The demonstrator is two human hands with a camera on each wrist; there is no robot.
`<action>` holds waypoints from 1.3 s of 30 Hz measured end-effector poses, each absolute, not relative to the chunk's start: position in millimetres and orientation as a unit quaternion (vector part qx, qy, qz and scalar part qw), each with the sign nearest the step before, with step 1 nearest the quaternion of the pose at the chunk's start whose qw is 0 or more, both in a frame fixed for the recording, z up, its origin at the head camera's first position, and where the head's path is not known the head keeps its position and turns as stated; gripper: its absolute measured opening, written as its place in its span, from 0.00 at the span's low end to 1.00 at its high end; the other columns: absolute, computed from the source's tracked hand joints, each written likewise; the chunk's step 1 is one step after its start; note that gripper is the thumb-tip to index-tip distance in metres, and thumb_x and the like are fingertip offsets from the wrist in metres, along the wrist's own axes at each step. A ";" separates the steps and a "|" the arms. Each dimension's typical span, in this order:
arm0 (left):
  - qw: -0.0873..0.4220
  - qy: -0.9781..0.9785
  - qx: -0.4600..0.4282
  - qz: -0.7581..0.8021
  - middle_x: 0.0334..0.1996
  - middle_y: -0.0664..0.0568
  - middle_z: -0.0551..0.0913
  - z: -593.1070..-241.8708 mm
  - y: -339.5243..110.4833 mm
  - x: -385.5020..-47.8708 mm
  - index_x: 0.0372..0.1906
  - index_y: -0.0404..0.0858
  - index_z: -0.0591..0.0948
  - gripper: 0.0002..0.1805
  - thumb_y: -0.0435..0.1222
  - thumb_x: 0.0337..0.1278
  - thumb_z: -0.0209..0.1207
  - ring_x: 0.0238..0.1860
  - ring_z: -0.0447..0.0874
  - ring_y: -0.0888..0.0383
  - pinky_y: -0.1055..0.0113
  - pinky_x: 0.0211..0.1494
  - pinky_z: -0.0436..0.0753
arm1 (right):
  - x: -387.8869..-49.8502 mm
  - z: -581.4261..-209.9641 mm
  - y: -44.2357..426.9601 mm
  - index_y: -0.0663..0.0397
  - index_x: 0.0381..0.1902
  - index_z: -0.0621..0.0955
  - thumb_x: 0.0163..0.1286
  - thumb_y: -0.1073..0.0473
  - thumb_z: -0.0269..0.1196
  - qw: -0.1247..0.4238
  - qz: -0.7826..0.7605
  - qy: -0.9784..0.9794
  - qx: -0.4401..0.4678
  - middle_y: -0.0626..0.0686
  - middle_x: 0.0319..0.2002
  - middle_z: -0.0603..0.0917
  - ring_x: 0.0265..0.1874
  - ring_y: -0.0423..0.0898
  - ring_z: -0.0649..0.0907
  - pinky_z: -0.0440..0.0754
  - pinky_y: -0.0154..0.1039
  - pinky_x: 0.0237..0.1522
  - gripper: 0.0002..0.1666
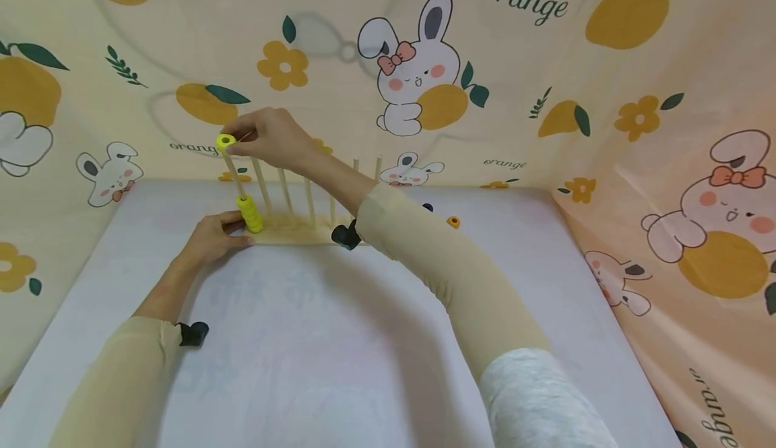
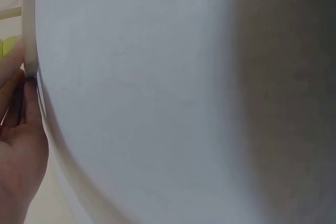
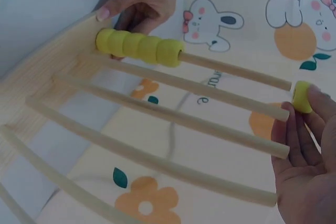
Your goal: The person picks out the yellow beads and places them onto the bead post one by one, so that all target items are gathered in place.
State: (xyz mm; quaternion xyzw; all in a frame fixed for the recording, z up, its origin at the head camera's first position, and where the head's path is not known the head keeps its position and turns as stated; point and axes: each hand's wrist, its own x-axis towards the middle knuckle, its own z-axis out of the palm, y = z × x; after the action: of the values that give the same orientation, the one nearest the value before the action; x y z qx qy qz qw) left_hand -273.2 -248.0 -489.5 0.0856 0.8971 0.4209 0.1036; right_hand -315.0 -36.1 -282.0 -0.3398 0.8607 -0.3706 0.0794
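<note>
White tabletop [image 1: 291,367], rabbit-print backdrop [image 1: 339,111], pinched yellow bead [image 1: 225,140]

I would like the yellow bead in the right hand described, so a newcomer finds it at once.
On the white table, find the wooden rack with upright pegs. Go to its leftmost peg in the head view, which carries a stack of yellow beads. The bead is at the peg's tip, pinched by the right hand, apart from that stack.
</note>
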 end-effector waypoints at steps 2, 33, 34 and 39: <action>0.105 0.895 0.085 0.424 0.66 0.32 0.71 -490.0 -247.7 -273.1 0.69 0.25 0.67 0.39 0.36 0.58 0.69 0.68 0.68 0.36 0.44 0.71 0.65 | -315.2 -283.3 -39.0 0.52 0.58 0.83 0.68 0.54 0.67 0.082 -0.367 0.861 -0.343 0.45 0.49 0.87 0.46 0.33 0.83 0.78 0.21 0.46 0.22; 0.128 0.881 0.076 0.448 0.68 0.33 0.68 -487.1 -246.8 -272.0 0.71 0.27 0.65 0.39 0.36 0.58 0.69 0.69 0.67 0.37 0.45 0.73 0.64 | -312.4 -285.2 -36.7 0.51 0.55 0.85 0.69 0.55 0.66 0.074 -0.356 0.866 -0.343 0.43 0.47 0.88 0.43 0.32 0.83 0.78 0.21 0.45 0.17; 0.130 0.881 0.075 0.448 0.68 0.33 0.68 -486.8 -246.5 -271.9 0.71 0.27 0.65 0.39 0.36 0.58 0.69 0.69 0.66 0.37 0.45 0.73 0.64 | -312.0 -285.1 -35.2 0.51 0.55 0.85 0.69 0.55 0.66 0.070 -0.362 0.863 -0.345 0.44 0.46 0.88 0.43 0.32 0.83 0.78 0.21 0.45 0.17; 0.133 0.883 0.072 0.445 0.69 0.33 0.68 -487.4 -246.2 -272.1 0.72 0.28 0.64 0.41 0.37 0.58 0.69 0.70 0.65 0.37 0.45 0.73 0.64 | -309.2 -284.4 -24.0 0.53 0.55 0.84 0.69 0.56 0.67 0.066 -0.414 0.841 -0.340 0.45 0.47 0.87 0.43 0.32 0.84 0.78 0.21 0.47 0.18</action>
State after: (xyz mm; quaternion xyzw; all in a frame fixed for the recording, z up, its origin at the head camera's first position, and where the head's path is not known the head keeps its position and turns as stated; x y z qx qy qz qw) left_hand -272.1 -246.2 -487.4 0.0722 0.8828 0.4446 0.1333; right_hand -309.2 -24.0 -284.4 -0.3405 0.8414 -0.4144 0.0661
